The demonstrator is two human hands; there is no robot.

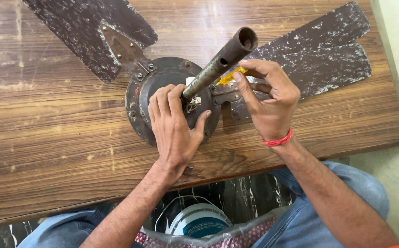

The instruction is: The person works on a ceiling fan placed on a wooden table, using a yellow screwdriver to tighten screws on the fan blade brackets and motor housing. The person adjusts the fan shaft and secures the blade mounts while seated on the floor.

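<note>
On the wooden table (48,138) lies a rusty ceiling fan, its round motor (162,78) near the front edge with a metal rod (218,62) rising from the hub toward the camera. The left hand (174,124) rests flat on the motor, fingers curled loosely about the base of the rod and thumb spread to the right; it presses rather than grips. The right hand (268,101) is closed on a yellow screwdriver (229,77), pinched between thumb and fingertips, its tip aimed at the bracket (227,94) where a blade joins the motor. A red band (278,139) circles the right wrist.

Two blades show: one (89,32) runs to the upper left, bolted on by a brown bracket, the other (323,59) reaches to the upper right behind the right hand. Both are dark and flecked with peeling paint. Small wires or clips sit at the hub beside the left fingers, too small to make out.

Below the table edge are the person's knees in blue jeans (346,183), and between them a white bucket (199,220) over a dark marbled floor.
</note>
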